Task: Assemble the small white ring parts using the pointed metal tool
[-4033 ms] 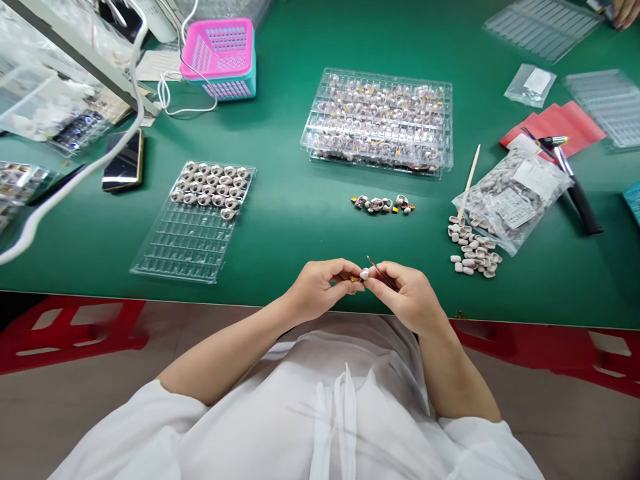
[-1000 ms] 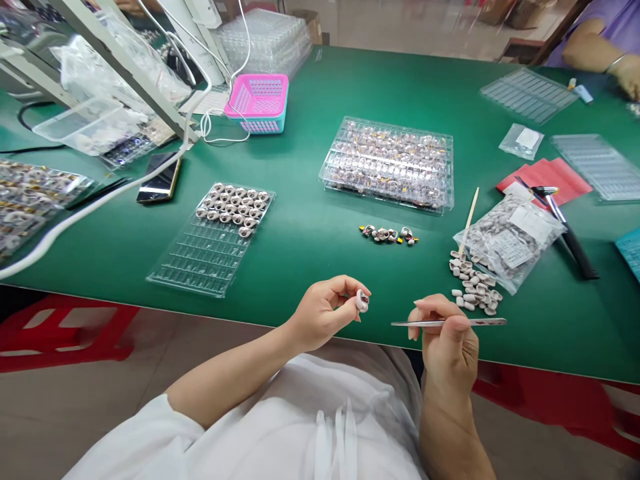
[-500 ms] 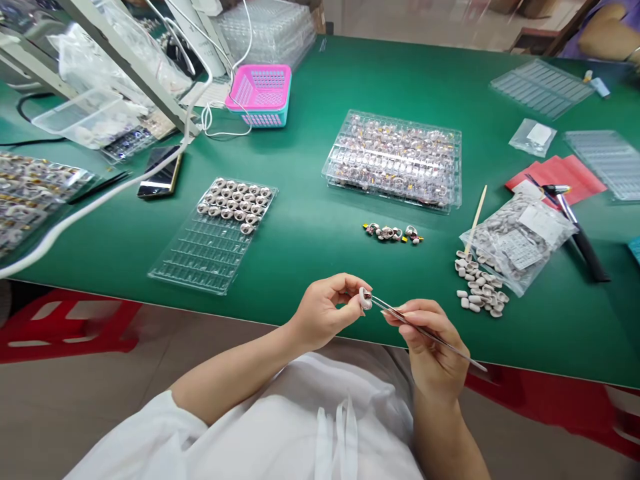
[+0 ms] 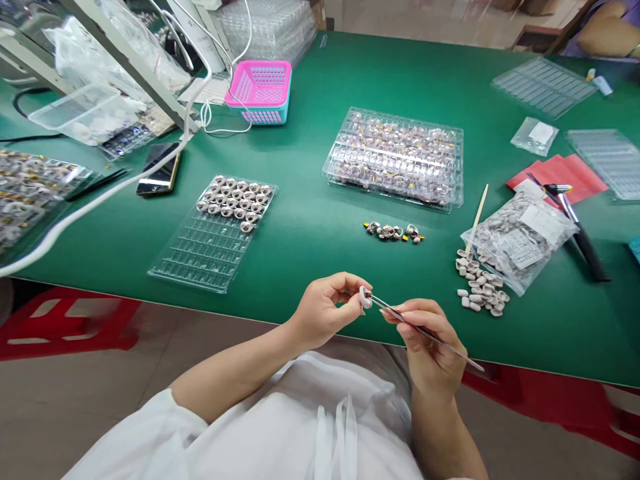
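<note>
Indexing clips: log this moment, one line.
left hand: pinches pale part; right hand: tweezers, tips at part; ahead: yellow-tabbed parts

1. A small-parts assembly workshop: a long green-topped workbench (image 4: 310, 157) spans the frame.
2. Centre: stacked clear plastic trays (image 4: 458, 163) packed with small components in rows.
3. Right: a labelled bag of grey casings (image 4: 517, 230) beside a loose pile (image 4: 480, 289).
4. Lower centre: metal tweezers (image 4: 445, 345).
5. Upper right: a co-worker's arm (image 4: 610, 35); cardboard boxes (image 4: 541, 6) behind.
6. Lower left: a red plastic stool (image 4: 55, 327).
</note>
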`<state>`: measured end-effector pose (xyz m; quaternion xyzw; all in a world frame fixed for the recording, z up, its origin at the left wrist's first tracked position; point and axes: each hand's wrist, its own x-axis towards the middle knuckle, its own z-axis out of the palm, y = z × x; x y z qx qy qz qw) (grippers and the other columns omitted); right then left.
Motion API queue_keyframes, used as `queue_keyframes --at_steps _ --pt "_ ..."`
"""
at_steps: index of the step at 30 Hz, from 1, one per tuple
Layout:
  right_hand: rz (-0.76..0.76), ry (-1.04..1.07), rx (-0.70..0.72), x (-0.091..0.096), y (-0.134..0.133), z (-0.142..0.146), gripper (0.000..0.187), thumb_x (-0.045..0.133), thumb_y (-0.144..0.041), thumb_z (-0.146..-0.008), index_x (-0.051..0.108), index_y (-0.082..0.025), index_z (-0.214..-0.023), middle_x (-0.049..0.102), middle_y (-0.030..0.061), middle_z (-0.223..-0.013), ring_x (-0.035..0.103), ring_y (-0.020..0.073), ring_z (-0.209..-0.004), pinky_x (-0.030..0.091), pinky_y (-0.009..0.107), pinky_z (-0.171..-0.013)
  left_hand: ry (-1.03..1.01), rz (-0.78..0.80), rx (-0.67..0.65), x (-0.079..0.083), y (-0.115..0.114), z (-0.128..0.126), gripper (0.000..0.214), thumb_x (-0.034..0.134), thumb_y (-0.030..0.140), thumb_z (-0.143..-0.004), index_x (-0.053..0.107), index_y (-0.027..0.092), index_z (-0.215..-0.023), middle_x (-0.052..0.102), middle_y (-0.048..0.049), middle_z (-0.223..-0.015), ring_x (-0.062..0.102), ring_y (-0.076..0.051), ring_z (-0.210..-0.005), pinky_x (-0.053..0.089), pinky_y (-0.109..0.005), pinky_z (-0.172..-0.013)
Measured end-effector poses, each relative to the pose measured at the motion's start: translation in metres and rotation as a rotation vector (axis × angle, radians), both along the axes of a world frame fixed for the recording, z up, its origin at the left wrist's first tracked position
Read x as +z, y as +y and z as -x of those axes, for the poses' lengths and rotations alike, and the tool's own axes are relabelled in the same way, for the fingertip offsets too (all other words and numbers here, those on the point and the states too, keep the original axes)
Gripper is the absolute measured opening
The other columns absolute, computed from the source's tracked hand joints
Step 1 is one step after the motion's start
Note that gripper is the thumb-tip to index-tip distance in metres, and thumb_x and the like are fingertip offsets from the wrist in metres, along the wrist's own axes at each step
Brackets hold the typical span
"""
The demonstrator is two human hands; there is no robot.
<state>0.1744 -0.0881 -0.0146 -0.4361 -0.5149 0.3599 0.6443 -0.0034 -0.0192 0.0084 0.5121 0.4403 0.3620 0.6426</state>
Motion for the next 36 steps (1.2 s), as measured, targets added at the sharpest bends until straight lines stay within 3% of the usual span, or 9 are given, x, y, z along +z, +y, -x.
queue_keyframes --at_steps 19,29,36 --pt "-0.002 0.016 0.006 0.0 -0.001 0.0 0.029 0.063 -0.004 -0.088 0.071 -0.025 -0.106 0.065 0.0055 -0.105 0.073 0.02 -0.09 0.068 0.039 -0.079 0.012 -0.027 -0.004 -0.005 -0.001 0.0 0.016 0.067 0.021 -0.082 0.07 0.011 -0.093 0.072 -0.0052 -0.081 0.068 -0.012 -0.065 0.058 -0.022 -0.065" --pt "0.045 0.052 0.024 0.0 0.001 0.0 0.027 0.063 -0.005 -0.089 0.072 -0.026 -0.104 0.065 0.0044 -0.102 0.075 0.0194 -0.085 0.068 0.038 -0.076 0.074 -0.096 -0.007 0.001 -0.001 -0.001 0.015 0.067 0.02 -0.079 0.071 0.012 -0.09 0.073 -0.0059 -0.08 0.067 -0.012 -0.065 0.057 -0.021 -0.064" --pt "-0.082 -0.122 0.136 0.0 0.003 -0.01 0.034 0.065 -0.004 -0.088 0.074 -0.029 -0.108 0.071 0.0048 -0.104 0.075 0.0217 -0.091 0.067 0.039 -0.079 -0.04 0.048 -0.043 0.002 0.003 0.001 0.016 0.071 0.024 -0.08 0.073 0.013 -0.09 0.072 -0.0035 -0.078 0.065 -0.01 -0.062 0.059 -0.021 -0.06"
